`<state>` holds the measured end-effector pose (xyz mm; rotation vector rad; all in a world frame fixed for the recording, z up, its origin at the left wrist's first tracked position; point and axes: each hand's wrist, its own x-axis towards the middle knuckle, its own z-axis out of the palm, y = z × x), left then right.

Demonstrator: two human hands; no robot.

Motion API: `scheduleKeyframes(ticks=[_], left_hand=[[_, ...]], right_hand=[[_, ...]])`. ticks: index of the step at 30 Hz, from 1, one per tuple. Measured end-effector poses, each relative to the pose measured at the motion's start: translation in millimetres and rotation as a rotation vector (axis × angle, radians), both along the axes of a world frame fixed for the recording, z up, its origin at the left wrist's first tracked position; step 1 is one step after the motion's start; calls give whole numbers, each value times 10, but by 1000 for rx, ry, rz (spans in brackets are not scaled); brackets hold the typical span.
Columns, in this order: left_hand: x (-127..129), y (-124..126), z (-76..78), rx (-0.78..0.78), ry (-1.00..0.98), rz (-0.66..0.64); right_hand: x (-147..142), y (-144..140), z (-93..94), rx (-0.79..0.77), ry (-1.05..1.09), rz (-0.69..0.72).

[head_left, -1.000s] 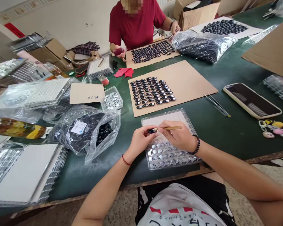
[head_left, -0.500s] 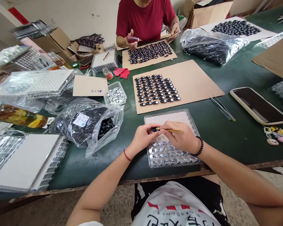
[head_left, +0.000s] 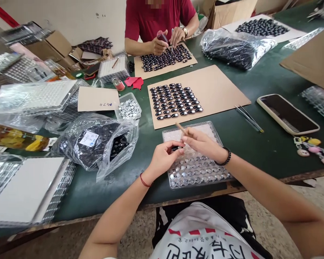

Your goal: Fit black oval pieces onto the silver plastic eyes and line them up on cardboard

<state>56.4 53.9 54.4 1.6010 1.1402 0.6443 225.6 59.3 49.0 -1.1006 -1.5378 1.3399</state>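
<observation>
Left hand (head_left: 163,157): grip narrow, fingertips pinching a small dark piece (head_left: 176,148) directly over the clear tray (head_left: 197,172). Right hand (head_left: 202,144): grip closed on a thin wooden stick (head_left: 181,127), its lower end at the dark piece, upper end tilted away toward the cardboard sheet (head_left: 218,90) beyond. Tray lies on the green tabletop (head_left: 259,151) under both hands; tweezers (head_left: 248,118) well right of the right hand.

Blue handwritten marks, perhaps "475", on the tan card (head_left: 98,99); illegible print on the bag's white label (head_left: 88,138).
</observation>
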Motion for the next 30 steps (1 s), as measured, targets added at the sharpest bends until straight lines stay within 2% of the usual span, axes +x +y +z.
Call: scheduleKeyframes(ticks=[5, 8, 11, 13, 15, 16, 18, 20, 22, 24, 27, 30], left_hand=[[-20, 30, -55, 92, 50, 14], [-10, 8, -46, 155, 68, -9], [-50, 32, 35, 22, 17, -63], [-133, 103, 115, -140, -156, 23], [-248, 208, 191, -321, -494, 263], [-307, 261, 221, -418, -687, 415], [-395, 348, 257, -611, -1004, 688], [-422, 388, 256, -767, -1133, 840], [-395, 386, 230, -860, -1112, 873], [-351, 366, 201, -876, -1038, 845], [-315, 352, 176, -794, -957, 789], [-321, 366, 162, -742, -906, 734]], right_hand=[[-61, -51, 20, 15, -144, -18], [-73, -51, 20, 90, -195, 29], [-21, 78, 61, 164, -249, 113], [77, 309, 107, 205, -260, 101], [228, 682, 143, 263, -297, -1], [317, 915, 147, 293, -345, -73], [501, 1431, 117, 315, -466, -305], [661, 1941, 33, 304, -601, -474], [771, 2360, -85, 255, -682, -498], [826, 2646, -211, 220, -721, -484], [842, 2839, -366, 175, -774, -460], [833, 2862, -444, 147, -807, -446]])
